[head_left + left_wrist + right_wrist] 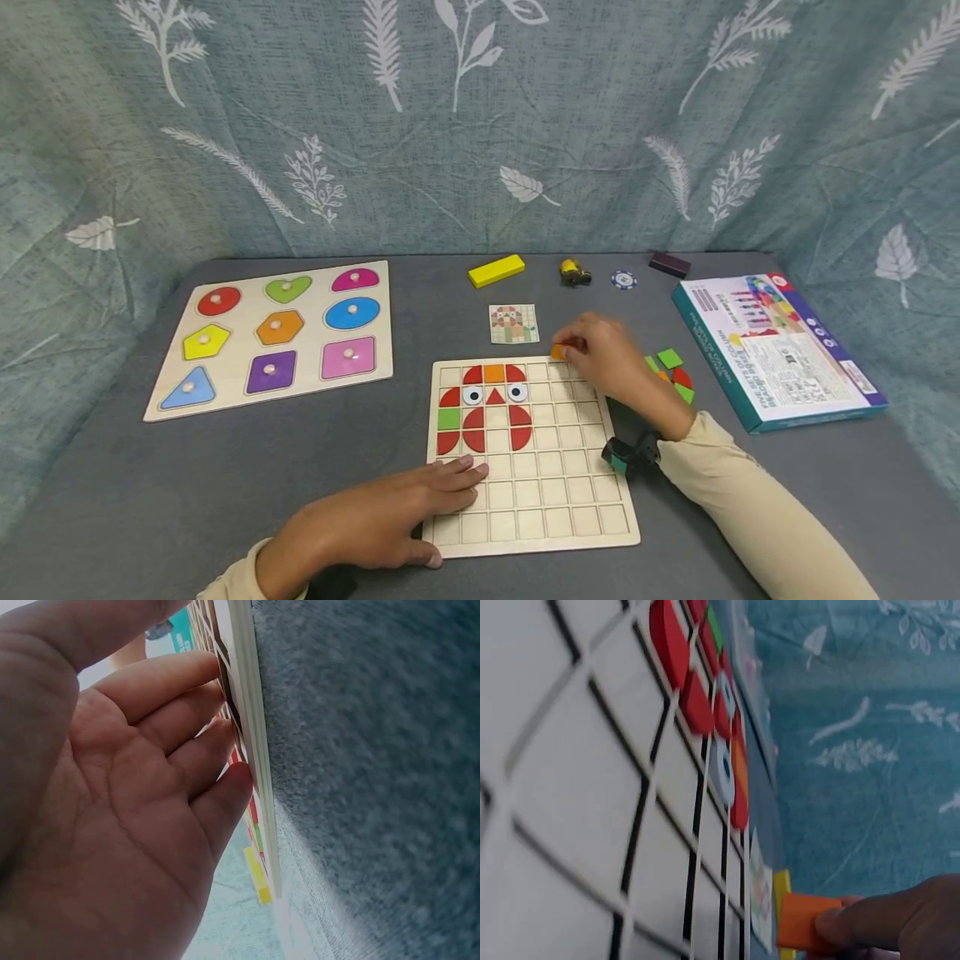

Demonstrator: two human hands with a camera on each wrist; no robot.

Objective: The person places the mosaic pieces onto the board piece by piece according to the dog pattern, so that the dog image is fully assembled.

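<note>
Pinching an orange tile (558, 352) between thumb and fingers, the right hand (600, 348) is at the far edge of the board (555, 492), right of its middle; whether tile and board touch cannot be told. The left hand (405, 510) rests at the board's near left part, fingers extended and slightly apart over the grid, thumb at the near left corner, nothing gripped.

The board lies flat on the table (300, 450). Its far left cells carry red pieces (520, 414), a green square (448, 418), an orange square (493, 373) and two eye discs (472, 396).

A printed card (513, 323) lies just beyond the board's far edge. Loose tiles (667, 359) in green, red and orange lie to the right, partly covered by the right hand. Further right lies a box (795, 358); well to the left, a shape puzzle (232, 346) with knobbed pieces. Along the table's far side, left to right: yellow block (497, 272), small toy (573, 273), chip (623, 279), dark block (669, 265). Patterned cloth (420, 167) hangs behind.
</note>
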